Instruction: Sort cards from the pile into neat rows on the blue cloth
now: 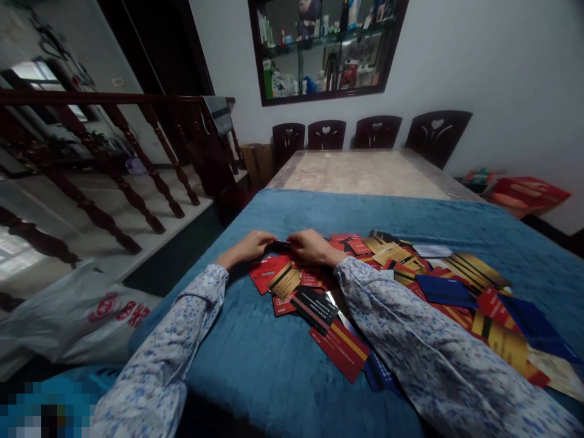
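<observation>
My left hand (254,244) and my right hand (310,246) meet above the far left part of a loose spread of cards. Between them they pinch a thin dark card (281,243), seen nearly edge-on, so its print is hidden. Just below lie red cards (262,275) and a gold card (285,280). A black card (316,309) and a red card with a gold stripe (340,350) rest nearer to me. My right forearm reaches across the spread and covers part of it. Gold, red and blue cards (444,289) overlap to its right.
A blue cloth (228,340) covers the near part of the marble-topped table (360,170). Dark chairs (326,134) line the far side. At left are a wooden railing (132,164) and a white plastic bag (86,322); a red bag (531,191) is at right.
</observation>
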